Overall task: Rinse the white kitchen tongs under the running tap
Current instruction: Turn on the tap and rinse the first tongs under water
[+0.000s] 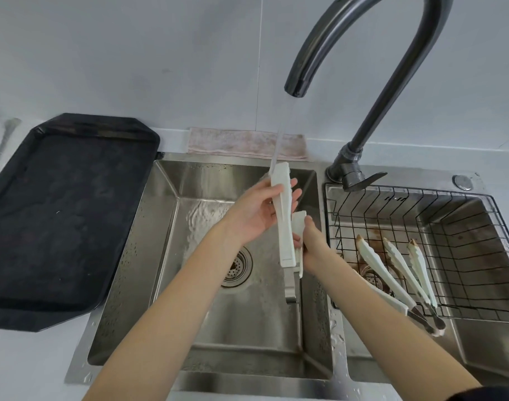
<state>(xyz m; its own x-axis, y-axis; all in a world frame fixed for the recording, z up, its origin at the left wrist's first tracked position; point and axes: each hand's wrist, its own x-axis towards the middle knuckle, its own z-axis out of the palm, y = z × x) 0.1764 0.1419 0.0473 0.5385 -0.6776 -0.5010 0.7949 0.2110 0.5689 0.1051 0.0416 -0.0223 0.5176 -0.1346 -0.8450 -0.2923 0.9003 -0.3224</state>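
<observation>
- The rinse is under way: water falls from the tap (360, 50) in a thin stream (282, 131) and lands on the upper tip of the tongs (283, 215), held over the left basin of the sink (160, 227).
- The tongs stand nearly upright, white arms up, metal hinge end hanging low above the basin floor, near the drain (236, 266).
- The left hand (257, 215) is open behind the upper arm, its fingers (291, 185) spread and resting against the white plastic, more a support than a grip.
- The right hand (312, 244) grasps the lower part, fingers closed around the second arm from the right side; the exact pinch is partly hidden by the hand itself.
- Only the top end looks to be in the flow, so the step seems early to midway.
- Next, I judge, the tongs need turning and sliding through the stream so that both arms, inner faces and the hinge get wet, with the left fingers rubbing along the plastic.
- More tongs (398, 273), tips browned, lie in the wire basket (479, 256) over the right basin.
- A dark tray (65, 215) sits on the surface at left; a cloth (241, 143) lies behind the sink.
</observation>
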